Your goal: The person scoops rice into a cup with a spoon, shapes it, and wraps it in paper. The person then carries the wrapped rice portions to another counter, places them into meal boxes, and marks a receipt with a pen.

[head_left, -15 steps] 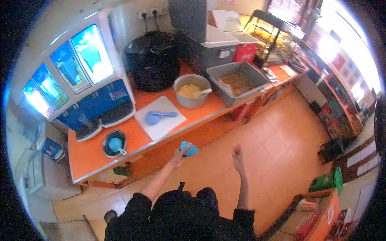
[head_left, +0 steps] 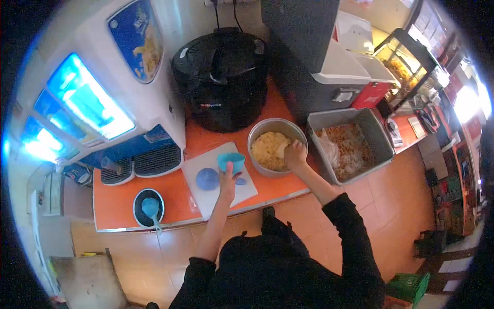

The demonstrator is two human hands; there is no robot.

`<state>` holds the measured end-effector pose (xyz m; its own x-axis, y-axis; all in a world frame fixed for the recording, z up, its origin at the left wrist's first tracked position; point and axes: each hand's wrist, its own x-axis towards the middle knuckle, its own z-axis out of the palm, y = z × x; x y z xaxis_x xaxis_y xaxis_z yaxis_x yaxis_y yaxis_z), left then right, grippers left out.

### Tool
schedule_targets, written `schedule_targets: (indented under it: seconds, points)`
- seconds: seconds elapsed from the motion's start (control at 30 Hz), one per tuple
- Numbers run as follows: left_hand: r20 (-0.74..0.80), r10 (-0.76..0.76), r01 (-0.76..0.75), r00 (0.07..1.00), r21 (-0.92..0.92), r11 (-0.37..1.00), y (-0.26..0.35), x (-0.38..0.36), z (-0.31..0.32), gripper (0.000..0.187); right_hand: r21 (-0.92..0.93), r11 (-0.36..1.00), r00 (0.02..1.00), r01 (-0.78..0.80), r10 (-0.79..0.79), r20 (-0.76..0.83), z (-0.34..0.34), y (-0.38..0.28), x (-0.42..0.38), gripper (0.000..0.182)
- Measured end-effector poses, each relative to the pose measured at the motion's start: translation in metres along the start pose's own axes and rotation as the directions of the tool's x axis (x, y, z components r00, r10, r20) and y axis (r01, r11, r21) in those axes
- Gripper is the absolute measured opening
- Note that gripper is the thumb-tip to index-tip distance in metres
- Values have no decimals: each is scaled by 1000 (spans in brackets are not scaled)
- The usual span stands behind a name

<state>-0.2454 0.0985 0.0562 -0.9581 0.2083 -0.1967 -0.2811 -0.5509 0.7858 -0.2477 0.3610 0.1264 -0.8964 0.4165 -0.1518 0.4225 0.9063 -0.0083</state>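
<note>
My left hand (head_left: 227,181) holds a small turquoise cup (head_left: 231,161) above a white sheet (head_left: 208,202). Under the cup, a blue ladle (head_left: 207,179) lies on that sheet, partly covered by my hand. My right hand (head_left: 295,155) is closed at the right rim of a metal pot (head_left: 256,130), round the handle of a white spoon (head_left: 282,149). Crumbly yellow food (head_left: 269,147) fills much of the pot, and the spoon's end rests in it.
A grey tub (head_left: 381,135) with brown bits and a plastic bag stands right of the pot. Behind is a large black cooker (head_left: 221,77). A drink dispenser (head_left: 172,110) and a dark bowl (head_left: 138,208) with a blue scoop (head_left: 150,207) are on the left.
I have come closer to the counter. My left hand has brought the cup over the white sheet. My right hand has reached into the pot and taken hold of the spoon.
</note>
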Motion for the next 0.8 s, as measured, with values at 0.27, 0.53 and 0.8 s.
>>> schedule_targets:
  seconds: [0.27,0.53,0.8]
  points:
    - [-86,327,-248,941,482,841,-15,105,104,60,-322,853,898,410,-440,-23,64,12,71,22]
    - [-6,246,-236,969,253,938,-15,120,85,59,-308,662,707,684,-705,57,20,30,47,40]
    - [-16,182,-167,983,320,933,-30,127,67,61,-121,919,904,374,-333,267,13,-8,40,19]
